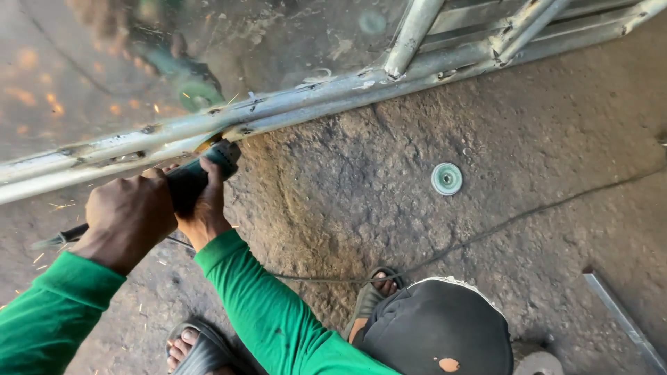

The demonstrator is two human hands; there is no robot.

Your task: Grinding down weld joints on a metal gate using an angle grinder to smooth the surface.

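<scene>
Both my hands grip a green angle grinder (212,163) pressed against the lower edge of a grey metal frame (333,94). My left hand (128,215) wraps the rear of its body. My right hand (205,205) holds the front, near the head. Small sparks scatter at the left. A shiny metal sheet (104,69) above the frame mirrors the grinder and the sparks. I wear green sleeves.
A spare round grinding disc (447,178) lies on the rough concrete floor. A black power cord (486,232) runs across the floor. A metal strip (622,316) lies at the lower right. My sandalled feet (198,351) and a bent knee (438,333) are below.
</scene>
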